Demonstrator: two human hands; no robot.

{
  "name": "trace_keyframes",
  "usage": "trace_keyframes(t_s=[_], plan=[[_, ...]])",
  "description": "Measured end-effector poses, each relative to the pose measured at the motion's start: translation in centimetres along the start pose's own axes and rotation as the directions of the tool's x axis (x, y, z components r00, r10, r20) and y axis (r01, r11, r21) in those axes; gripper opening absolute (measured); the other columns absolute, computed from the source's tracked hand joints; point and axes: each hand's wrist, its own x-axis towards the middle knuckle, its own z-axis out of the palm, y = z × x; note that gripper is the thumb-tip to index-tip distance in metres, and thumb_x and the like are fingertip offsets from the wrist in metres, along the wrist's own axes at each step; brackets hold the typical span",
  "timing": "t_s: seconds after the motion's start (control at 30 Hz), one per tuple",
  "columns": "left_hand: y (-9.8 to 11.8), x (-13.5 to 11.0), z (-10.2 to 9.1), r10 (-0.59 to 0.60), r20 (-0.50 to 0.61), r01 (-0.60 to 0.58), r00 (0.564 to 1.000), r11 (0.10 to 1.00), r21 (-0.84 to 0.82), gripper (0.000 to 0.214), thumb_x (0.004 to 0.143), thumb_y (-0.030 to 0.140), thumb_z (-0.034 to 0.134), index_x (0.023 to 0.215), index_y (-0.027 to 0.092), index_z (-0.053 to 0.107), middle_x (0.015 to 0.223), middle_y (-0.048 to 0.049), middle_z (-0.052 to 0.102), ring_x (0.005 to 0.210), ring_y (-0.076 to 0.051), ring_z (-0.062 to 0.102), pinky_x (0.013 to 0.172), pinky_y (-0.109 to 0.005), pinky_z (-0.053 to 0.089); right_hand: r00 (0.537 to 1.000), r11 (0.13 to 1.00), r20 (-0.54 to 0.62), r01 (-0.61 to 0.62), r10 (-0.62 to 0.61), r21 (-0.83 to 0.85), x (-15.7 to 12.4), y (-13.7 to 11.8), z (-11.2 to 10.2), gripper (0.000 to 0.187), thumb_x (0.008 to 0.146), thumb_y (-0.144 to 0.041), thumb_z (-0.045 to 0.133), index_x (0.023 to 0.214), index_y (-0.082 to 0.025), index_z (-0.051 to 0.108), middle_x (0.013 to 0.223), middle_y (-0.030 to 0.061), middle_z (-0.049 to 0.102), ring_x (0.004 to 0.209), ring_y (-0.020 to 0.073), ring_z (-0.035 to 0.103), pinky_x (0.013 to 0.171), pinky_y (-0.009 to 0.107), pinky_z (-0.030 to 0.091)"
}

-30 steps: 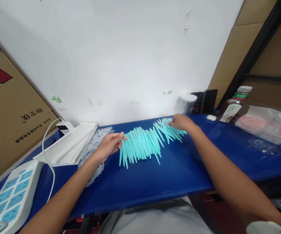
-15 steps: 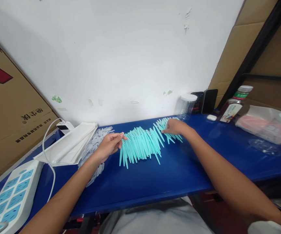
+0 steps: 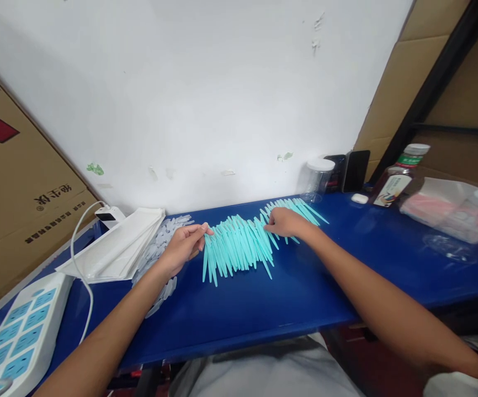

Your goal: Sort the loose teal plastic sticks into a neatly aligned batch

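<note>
A long row of slender, tapered teal plastic sticks [image 3: 239, 245] lies side by side and partly overlapping on the blue table. At its left end is my left hand [image 3: 185, 245], thumb and fingertips pinched together; whatever is between them is too small to make out. My right hand [image 3: 286, 221] reaches over the right part of the row, fingers bent down and closed at the end of a teal stick. It hides several sticks beneath it. Beside my left wrist lies a pile of small greyish translucent plastic pieces [image 3: 158, 248], partly covered by my forearm.
White flat bags [image 3: 117, 248] and a white power strip [image 3: 24, 336] with a cable lie at left. At the back right stand a clear jar [image 3: 317, 182], dark phones [image 3: 355, 171] and a bottle [image 3: 398, 179]. A container with pink contents [image 3: 450, 212] lies far right.
My right hand has moved a little left along the row, uncovering teal sticks at its right end. My left hand has barely moved.
</note>
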Motion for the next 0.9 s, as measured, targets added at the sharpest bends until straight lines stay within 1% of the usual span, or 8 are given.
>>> trace_keyframes(t_s=[0.07, 0.17, 0.3, 0.47, 0.67, 0.9], plan=[[0.0, 0.1, 0.0, -0.001, -0.008, 0.001, 1.0, 1.0, -0.003, 0.045, 0.092, 0.06, 0.064, 0.094, 0.015, 0.069, 0.056, 0.0051, 0.049, 0.037, -0.004, 0.025, 0.037, -0.021, 0.015, 1.0, 1.0, 0.016, -0.01, 0.01, -0.005, -0.2, -0.3, 0.2, 0.026, 0.087, -0.034, 0.067, 0.068, -0.016, 0.068, 0.064, 0.0058, 0.063, 0.056, 0.0166, 0.057, 0.053, 0.028, 0.034], [-0.1, 0.2, 0.0, -0.003, -0.013, 0.003, 1.0, 1.0, -0.005, 0.045, 0.092, 0.059, 0.064, 0.094, 0.015, 0.069, 0.056, 0.0052, 0.049, 0.037, -0.004, 0.024, 0.037, -0.021, 0.015, 0.999, 0.999, 0.027, -0.041, 0.042, -0.02, -0.5, -0.7, 0.1, 0.021, 0.085, -0.029, 0.066, 0.069, -0.015, 0.066, 0.063, 0.0062, 0.061, 0.055, 0.0175, 0.055, 0.051, 0.029, 0.032], [-0.2, 0.2, -0.1, -0.005, -0.014, 0.005, 1.0, 1.0, -0.004, 0.044, 0.093, 0.059, 0.064, 0.094, 0.015, 0.069, 0.056, 0.0052, 0.049, 0.037, -0.004, 0.024, 0.037, -0.021, 0.014, 0.997, 0.997, 0.047, -0.066, 0.068, -0.031, -0.7, -1.0, 0.0, 0.02, 0.084, -0.029, 0.066, 0.07, -0.016, 0.064, 0.064, 0.0065, 0.059, 0.056, 0.0184, 0.056, 0.051, 0.029, 0.031], [-0.3, 0.2, -0.1, -0.014, -0.009, 0.014, 1.0, 1.0, -0.006, 0.044, 0.092, 0.06, 0.064, 0.094, 0.016, 0.069, 0.056, 0.0056, 0.049, 0.037, -0.004, 0.025, 0.037, -0.021, 0.015, 0.995, 0.996, 0.058, -0.08, 0.083, -0.044, -1.1, -1.6, -0.3, 0.02, 0.086, -0.03, 0.066, 0.074, -0.015, 0.065, 0.065, 0.0075, 0.06, 0.061, 0.0204, 0.06, 0.053, 0.029, 0.035], [-0.3, 0.3, 0.0, -0.014, -0.016, 0.014, 1.0, 1.0, -0.007, 0.046, 0.091, 0.061, 0.065, 0.093, 0.015, 0.069, 0.055, 0.0054, 0.049, 0.037, -0.004, 0.025, 0.038, -0.021, 0.015, 0.994, 0.998, 0.091, -0.056, 0.06, -0.04, -1.7, -2.0, -0.6, 0.022, 0.088, -0.029, 0.064, 0.071, -0.015, 0.064, 0.062, 0.0061, 0.056, 0.058, 0.0189, 0.058, 0.052, 0.028, 0.034], [-0.3, 0.3, -0.1, -0.018, -0.016, 0.018, 1.0, 1.0, -0.007, 0.045, 0.092, 0.059, 0.064, 0.094, 0.015, 0.069, 0.055, 0.0053, 0.049, 0.037, -0.004, 0.024, 0.038, -0.021, 0.015, 0.995, 1.0, 0.102, -0.023, 0.023, -0.007, -1.3, -1.7, 0.1, 0.026, 0.092, -0.033, 0.064, 0.073, -0.016, 0.063, 0.059, 0.0032, 0.053, 0.053, 0.0169, 0.053, 0.051, 0.028, 0.031]])
